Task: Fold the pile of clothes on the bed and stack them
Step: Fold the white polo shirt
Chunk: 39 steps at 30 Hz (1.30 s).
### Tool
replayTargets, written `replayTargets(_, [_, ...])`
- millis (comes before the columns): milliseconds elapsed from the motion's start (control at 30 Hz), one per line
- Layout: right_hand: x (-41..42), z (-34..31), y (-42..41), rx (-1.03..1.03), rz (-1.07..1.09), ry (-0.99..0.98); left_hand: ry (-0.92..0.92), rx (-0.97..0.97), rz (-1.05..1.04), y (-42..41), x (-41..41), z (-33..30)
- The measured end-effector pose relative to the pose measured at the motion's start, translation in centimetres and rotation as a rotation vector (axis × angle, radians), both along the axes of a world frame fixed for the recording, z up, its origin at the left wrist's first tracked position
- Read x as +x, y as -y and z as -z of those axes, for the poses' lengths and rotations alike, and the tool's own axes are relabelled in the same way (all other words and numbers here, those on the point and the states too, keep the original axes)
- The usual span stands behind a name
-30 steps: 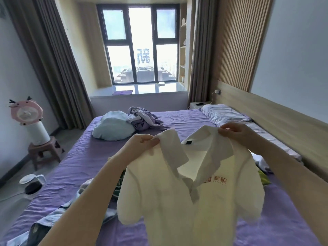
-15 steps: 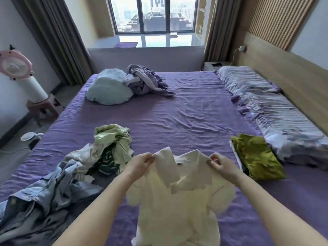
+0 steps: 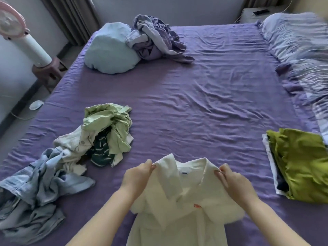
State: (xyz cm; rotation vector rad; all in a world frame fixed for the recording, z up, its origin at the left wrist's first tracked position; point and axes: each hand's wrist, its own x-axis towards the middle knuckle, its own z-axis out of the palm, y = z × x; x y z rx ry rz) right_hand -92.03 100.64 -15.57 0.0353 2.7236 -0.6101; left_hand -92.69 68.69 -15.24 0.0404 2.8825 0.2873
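Observation:
A white polo shirt with a small red chest logo lies front up at the near edge of the purple bed. My left hand pinches its left shoulder and my right hand pinches its right shoulder, the collar between them. To the left is the loose pile: pale green and cream garments over a dark green striped one, and a crumpled light blue denim piece. At the right edge sits a folded stack topped by an olive green garment.
A light blue pillow and a bundle of lilac cloth lie at the far side of the bed. Striped pillows line the right side. A pink and white fan stands on a stool left of the bed.
The shirt, held up in the air a second ago, has come down onto the bed in front of me. My view has tilted down from the window to the bed.

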Motion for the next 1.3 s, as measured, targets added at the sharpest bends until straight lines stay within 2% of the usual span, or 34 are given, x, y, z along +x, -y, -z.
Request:
replayTargets(133, [-3.9,0.6,-0.4,-0.068,-0.055,0.107,-0.198,-0.021,0.117,0.0,-4.8,1.8])
replayTargets(300, [-11.0,2.0,-0.8,0.004,-0.095,0.189,-0.110,-0.184,0.187,0.1,-12.7,5.3])
replayTargets(367, [-13.9,4.0,-0.2,0.080,-0.093,0.070,-0.106,-0.213,0.141,-0.4,-15.8,7.1])
replayTargets(433, [-16.2,7.0,0.9,0.005,-0.012,-0.025,-0.031,-0.112,0.050,-1.1,-18.4,9.6])
replayTargets(500, [-17.5,10.4,1.7,-0.085,0.060,0.038,0.141,0.001,-0.055,-1.5,-20.0,12.2])
replayTargets(567, [-17.4,13.6,2.0,-0.006,0.035,0.109,0.236,-0.018,-0.098,-1.3,-20.3,14.3])
replayTargets(700, [-15.2,16.8,0.8,0.074,0.069,0.030,0.252,0.040,-0.157,0.1,-19.6,16.2])
replayTargets(867, [-12.6,15.6,-0.4,0.067,0.316,-0.025,0.251,0.082,-0.247,0.4,-18.6,16.8])
replayTargets(933, [-11.3,15.2,-0.6,0.076,0.328,0.016,0.205,0.115,-0.320,0.2,-18.4,17.2])
replayTargets(1000, [-10.4,15.3,-1.2,0.097,0.235,0.081,0.172,0.141,-0.400,-0.2,-18.4,17.3])
replayTargets(1067, [-10.9,15.3,-2.3,0.151,0.155,0.028,0.129,0.091,-0.392,-0.9,-18.3,17.0])
replayTargets(1167, [-12.9,15.0,-4.4,0.163,0.163,-0.113,-0.027,0.041,-0.399,-2.6,-17.3,16.0])
replayTargets(1233, [-14.0,14.5,-5.3,0.167,0.197,-0.149,-0.168,0.101,-0.338,-4.2,-16.2,15.2])
replayTargets(1300, [-14.3,14.2,-5.4,0.194,0.159,-0.231,-0.169,0.272,-0.238,-6.1,-14.6,14.7])
